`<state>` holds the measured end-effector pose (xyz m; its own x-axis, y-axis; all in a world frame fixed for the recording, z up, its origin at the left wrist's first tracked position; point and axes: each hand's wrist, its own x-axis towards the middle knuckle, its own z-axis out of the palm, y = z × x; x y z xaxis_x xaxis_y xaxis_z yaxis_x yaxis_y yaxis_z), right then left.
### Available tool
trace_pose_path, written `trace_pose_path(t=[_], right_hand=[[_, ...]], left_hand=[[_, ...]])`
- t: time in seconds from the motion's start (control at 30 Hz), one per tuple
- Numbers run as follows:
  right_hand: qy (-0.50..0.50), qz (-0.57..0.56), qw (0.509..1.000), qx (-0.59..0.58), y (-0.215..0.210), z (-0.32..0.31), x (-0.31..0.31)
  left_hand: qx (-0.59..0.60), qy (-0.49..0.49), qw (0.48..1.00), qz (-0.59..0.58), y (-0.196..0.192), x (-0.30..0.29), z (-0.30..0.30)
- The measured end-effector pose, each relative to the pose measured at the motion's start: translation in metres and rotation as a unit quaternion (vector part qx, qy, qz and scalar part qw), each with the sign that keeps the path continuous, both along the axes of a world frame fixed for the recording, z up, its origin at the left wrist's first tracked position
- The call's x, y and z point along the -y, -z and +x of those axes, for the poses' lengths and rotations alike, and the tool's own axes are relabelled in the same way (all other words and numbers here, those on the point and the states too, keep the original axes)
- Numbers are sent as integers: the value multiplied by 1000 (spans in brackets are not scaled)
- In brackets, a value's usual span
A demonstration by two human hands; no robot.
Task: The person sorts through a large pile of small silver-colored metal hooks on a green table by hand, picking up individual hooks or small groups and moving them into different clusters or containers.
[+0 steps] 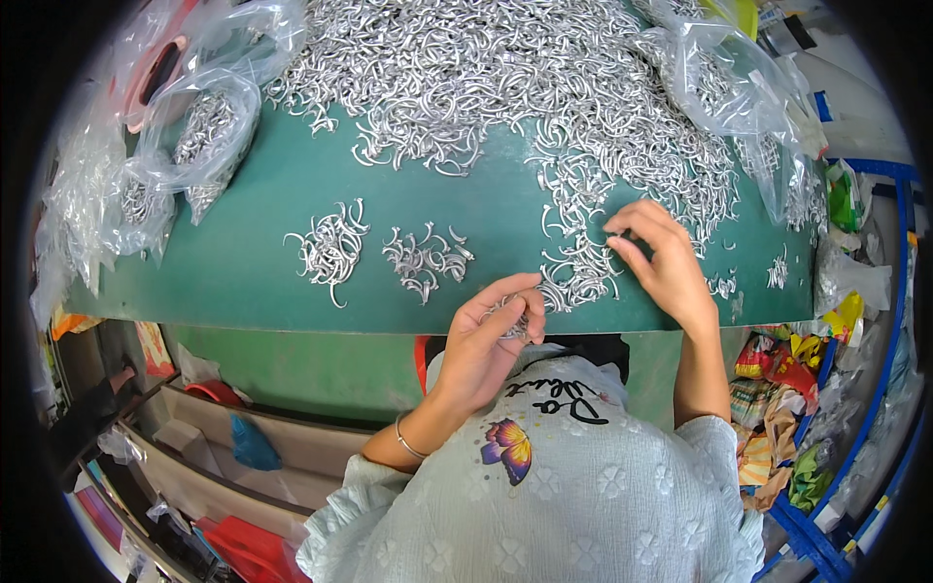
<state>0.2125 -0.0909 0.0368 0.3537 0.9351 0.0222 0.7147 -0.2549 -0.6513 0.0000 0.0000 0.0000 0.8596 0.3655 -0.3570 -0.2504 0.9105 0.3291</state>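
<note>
My left hand [491, 335] is closed around a bunch of small curved silver metal pieces [518, 319], just over the table's near edge. Fingers and thumb hide part of the bunch. To its right, my right hand [663, 257] hovers at a strip of the same loose pieces [580, 262], thumb and fingertips drawn close together. Whatever lies between those fingertips is too small to make out. Left of my left hand, two small heaps lie apart on the green table [243, 272]: a rounder heap [332, 248] and a looser heap [426, 260].
A broad pile of curved metal pieces [486, 68] covers the table's far side. Clear plastic bags with more pieces stand at the left [209, 136] and right [724, 83]. Below the table are a beige trough [311, 466] and a blue metal frame [889, 340] beside colourful wrappers.
</note>
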Motion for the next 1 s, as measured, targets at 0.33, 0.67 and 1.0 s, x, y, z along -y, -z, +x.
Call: trace_pose_path(t=[0.33, 0.67, 1.0], right_hand=[[-60, 37, 994, 83, 7, -20, -7], [315, 45, 935, 158, -3, 45, 115], [460, 15, 817, 348, 28, 108, 208]], left_hand=[[-26, -3, 1000, 6, -6, 6, 1], [-62, -14, 998, 11, -10, 9, 6], [-56, -4, 998, 27, -12, 21, 13]])
